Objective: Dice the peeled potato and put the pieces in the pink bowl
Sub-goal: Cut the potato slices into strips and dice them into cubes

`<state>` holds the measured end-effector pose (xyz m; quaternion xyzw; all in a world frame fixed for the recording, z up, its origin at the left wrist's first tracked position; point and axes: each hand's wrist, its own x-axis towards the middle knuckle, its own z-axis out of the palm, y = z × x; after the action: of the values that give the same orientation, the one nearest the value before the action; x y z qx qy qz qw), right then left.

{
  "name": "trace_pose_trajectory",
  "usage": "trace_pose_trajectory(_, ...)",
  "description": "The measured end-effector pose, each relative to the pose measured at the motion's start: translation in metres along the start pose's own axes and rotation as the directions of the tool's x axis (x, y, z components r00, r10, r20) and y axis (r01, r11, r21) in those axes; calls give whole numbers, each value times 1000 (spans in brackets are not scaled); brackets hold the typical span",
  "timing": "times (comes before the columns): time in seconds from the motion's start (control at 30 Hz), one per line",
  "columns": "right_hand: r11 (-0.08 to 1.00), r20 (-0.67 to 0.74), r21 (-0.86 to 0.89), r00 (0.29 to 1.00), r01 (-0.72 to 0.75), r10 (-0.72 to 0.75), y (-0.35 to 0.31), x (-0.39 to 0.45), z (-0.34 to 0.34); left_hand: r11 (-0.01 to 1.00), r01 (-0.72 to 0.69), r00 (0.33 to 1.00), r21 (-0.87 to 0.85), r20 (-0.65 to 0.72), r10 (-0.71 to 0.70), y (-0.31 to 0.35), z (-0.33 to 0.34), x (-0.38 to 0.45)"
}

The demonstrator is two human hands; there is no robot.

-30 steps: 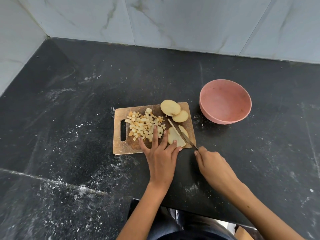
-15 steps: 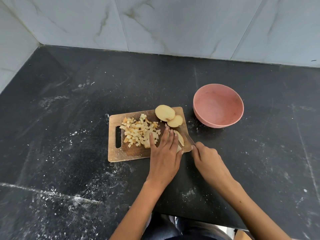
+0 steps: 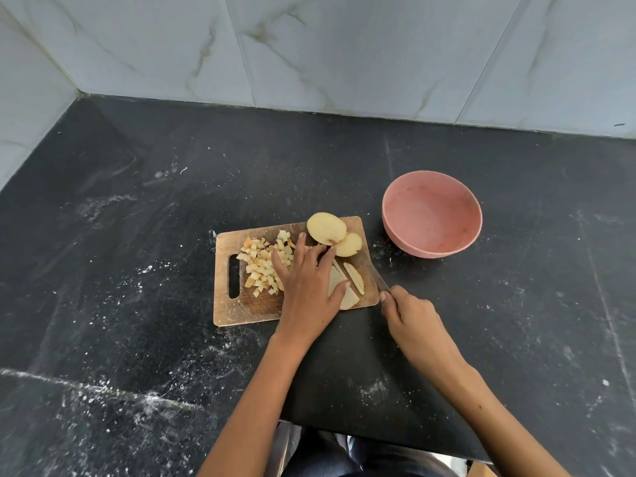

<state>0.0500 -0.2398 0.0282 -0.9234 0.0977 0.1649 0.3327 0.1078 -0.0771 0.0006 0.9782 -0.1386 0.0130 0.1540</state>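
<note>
While R hand [image 3: 411, 316] grips knife [image 3: 378, 280], bowl [image 3: 399, 215] nr board [image 3: 241, 308].

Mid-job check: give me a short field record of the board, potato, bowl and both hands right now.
board: wooden cutting board on black counter
diced: pale potato cubes piled at board's left
uncut: two round potato slices at far edge; cut strips near right edge
bowl: pink bowl, no pieces inside
left hand: fingers on slice being cut
right hand: grips knife
</note>
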Motion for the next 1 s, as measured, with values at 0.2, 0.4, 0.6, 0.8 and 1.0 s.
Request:
trace_pose_trajectory(0.2, 999, -17, 28, 1000, -17, 18, 5, -3, 1, 999, -37, 999, -11, -4, 37, -5, -2, 3)
trace_pose_trajectory(0.4, 999, -37, 40, 999, -30, 32, 6, -5, 1, 996, -75, 997, -45, -19, 74, 0, 0, 1)
trace_pose_trajectory(0.6, 999, 7, -29, 1000, 29, -29, -3, -4, 3, 999, 38, 993, -32, -108, -41, -1, -2, -24)
trace_pose_trajectory(0.8, 975, 88, -205, 994, 80, -63, -18, 3, 7, 995, 92, 987, 36, -139, -86, 4, 1, -43)
trace_pose_trajectory(1.0, 942, 136, -333, 991, 42, 4, -28, 10, 13, 996, 74, 989, 44, -135, -68, 6, 3, -44)
